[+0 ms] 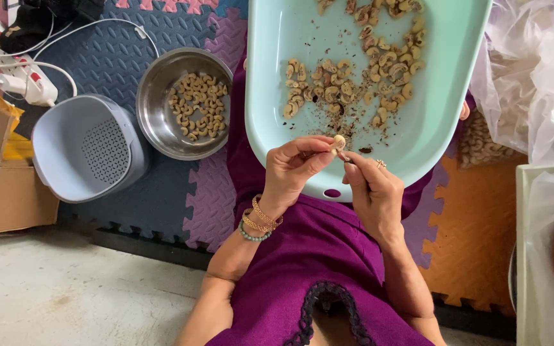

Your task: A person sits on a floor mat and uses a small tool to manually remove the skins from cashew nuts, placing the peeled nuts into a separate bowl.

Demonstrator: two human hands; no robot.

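My left hand [296, 168] pinches a pale cashew nut [338, 142] between thumb and fingers, just above the near rim of a mint-green tray [270, 77] resting on my lap. My right hand [372, 187], with a ring on one finger, touches the same nut from the right with a small dark tool or fingertip; which one is unclear. Several cashews and dark skin flakes [354, 64] lie scattered in the tray. Bracelets circle my left wrist.
A steel bowl [161, 122] with several peeled cashews sits left of the tray. A grey plastic colander tub [88, 148] stands further left, beside a cardboard box [8, 192] and a power strip [14, 70]. Clear plastic bags [533, 83] lie at the right on the foam mat.
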